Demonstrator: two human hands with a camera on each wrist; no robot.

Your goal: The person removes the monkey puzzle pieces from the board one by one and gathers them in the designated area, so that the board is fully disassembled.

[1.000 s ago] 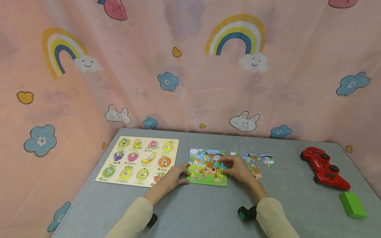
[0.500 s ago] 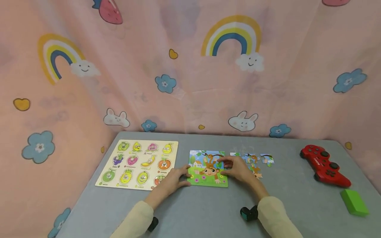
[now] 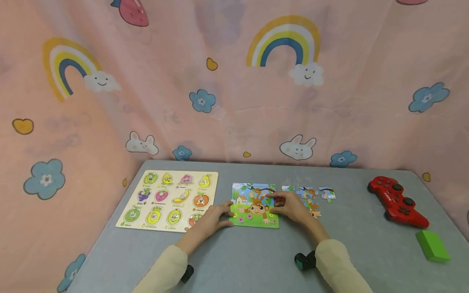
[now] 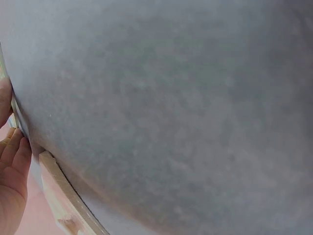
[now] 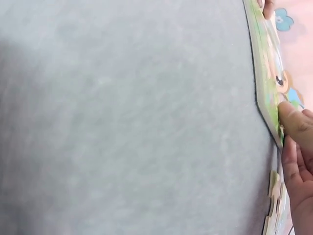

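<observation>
A small jigsaw puzzle board (image 3: 253, 213) with a monkey picture lies flat on the grey table in the head view. At its left edge my left hand (image 3: 212, 219) grips with fingers and thumb. On the opposite side my right hand (image 3: 293, 208) holds the right edge; in the right wrist view its thumb (image 5: 292, 120) presses the board's face near a corner while the fingers sit at the side. Several loose jigsaw pieces (image 3: 327, 194) lie just beyond the right hand, partly hidden by it. The left wrist view catches only part of the left hand (image 4: 12, 181).
A wooden fruit peg puzzle (image 3: 137, 223) lies to the left, its lower right corner under the left hand. On the right are a red game controller (image 3: 397, 203) and a green block (image 3: 432, 246). A pink patterned curtain (image 3: 234, 81) hangs behind the table (image 3: 256, 260).
The head view has shifted slightly. Both hands keep the same places at the edges of the monkey jigsaw puzzle, and nothing on the table has moved noticeably.
</observation>
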